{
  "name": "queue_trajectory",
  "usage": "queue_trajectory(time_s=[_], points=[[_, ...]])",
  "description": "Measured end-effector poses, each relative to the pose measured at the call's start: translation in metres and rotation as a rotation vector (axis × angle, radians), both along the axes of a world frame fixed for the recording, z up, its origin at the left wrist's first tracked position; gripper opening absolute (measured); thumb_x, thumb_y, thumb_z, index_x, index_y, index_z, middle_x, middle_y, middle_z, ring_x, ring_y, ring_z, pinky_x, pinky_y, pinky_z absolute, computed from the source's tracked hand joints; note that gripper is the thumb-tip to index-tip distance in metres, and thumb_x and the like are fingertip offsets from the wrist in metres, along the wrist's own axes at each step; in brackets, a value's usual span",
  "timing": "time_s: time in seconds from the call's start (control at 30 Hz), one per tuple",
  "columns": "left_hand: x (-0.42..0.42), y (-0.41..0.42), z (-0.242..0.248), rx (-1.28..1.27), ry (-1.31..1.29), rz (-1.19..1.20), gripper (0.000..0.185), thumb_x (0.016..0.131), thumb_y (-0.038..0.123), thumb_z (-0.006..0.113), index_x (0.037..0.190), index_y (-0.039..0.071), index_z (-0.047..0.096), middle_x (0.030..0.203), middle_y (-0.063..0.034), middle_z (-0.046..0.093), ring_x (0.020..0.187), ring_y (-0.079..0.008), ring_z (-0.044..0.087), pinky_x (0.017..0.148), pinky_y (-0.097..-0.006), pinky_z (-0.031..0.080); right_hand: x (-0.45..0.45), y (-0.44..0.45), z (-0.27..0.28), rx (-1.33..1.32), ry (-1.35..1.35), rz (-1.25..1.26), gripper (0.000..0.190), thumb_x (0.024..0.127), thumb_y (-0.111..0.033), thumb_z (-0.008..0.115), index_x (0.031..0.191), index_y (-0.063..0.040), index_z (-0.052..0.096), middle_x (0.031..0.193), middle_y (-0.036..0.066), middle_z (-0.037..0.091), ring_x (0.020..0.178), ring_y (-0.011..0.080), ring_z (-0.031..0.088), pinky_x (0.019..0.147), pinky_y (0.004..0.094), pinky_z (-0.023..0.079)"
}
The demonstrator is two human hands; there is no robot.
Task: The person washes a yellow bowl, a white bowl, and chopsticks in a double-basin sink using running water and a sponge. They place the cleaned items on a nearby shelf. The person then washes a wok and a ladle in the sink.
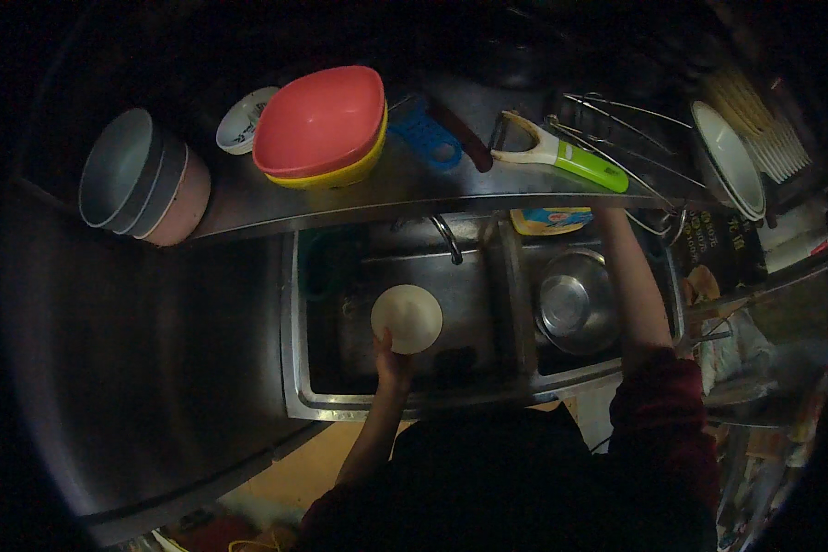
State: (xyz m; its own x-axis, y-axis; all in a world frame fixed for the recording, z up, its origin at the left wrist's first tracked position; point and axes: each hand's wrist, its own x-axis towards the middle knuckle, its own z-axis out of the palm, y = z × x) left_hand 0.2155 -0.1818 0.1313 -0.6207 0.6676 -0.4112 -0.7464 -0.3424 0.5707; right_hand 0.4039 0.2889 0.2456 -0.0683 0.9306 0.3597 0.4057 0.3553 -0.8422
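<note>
My left hand [393, 362] grips a round white bowl [408, 317] by its near rim, thumb on top, over the large left basin [483, 303] of a stainless-steel double sink. Behind the bowl a curved metal faucet [447, 241] reaches into that basin. My right forearm [631, 276] stretches forward over the smaller right basin, and the hand itself is hidden beneath the shelf's edge. Close to that wrist lies a yellow and blue package [550, 221] bearing writing. A metal bowl [573, 303] sits in the right basin, left of my forearm.
Along the steel shelf [414, 190] stand stacked grey and pink bowls [134, 179], red and yellow bowls [321, 124], small white bowls [241, 127], a blue-handled tool [435, 141], a green-handled peeler [559, 152], wire racks [628, 131] and white dishes [728, 162]. A steel counter [159, 331] extends left.
</note>
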Motion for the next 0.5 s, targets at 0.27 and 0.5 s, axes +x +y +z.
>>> queue_trajectory(time_s=[0.27, 0.5], points=[[0.003, -0.004, 0.02, 0.136, 0.014, -0.135, 0.062, 0.081, 0.034, 0.06, 0.132, 0.013, 0.032, 0.127, -0.0129, 0.042, 0.117, -0.0308, 0.042, 0.093, -0.0495, 0.039, -0.009, -0.005, 0.009, -0.049, 0.047, 0.027, 0.029, 0.084, -0.033, 0.052, 0.086, -0.004, 0.059, 0.079, 0.006, 0.058, 0.069, 0.0186, 0.052, 0.06, 0.0315, 0.041], [-0.004, -0.009, 0.025, 0.015, 0.024, -0.154, 0.063, 0.078, 0.029, 0.064, 0.131, 0.013, 0.033, 0.127, -0.0124, 0.041, 0.116, -0.0318, 0.042, 0.09, -0.0488, 0.041, -0.006, 0.001, 0.014, -0.14, 0.119, 0.075, 0.03, 0.084, -0.034, 0.052, 0.086, -0.005, 0.059, 0.078, 0.006, 0.058, 0.068, 0.0177, 0.052, 0.059, 0.0311, 0.04]])
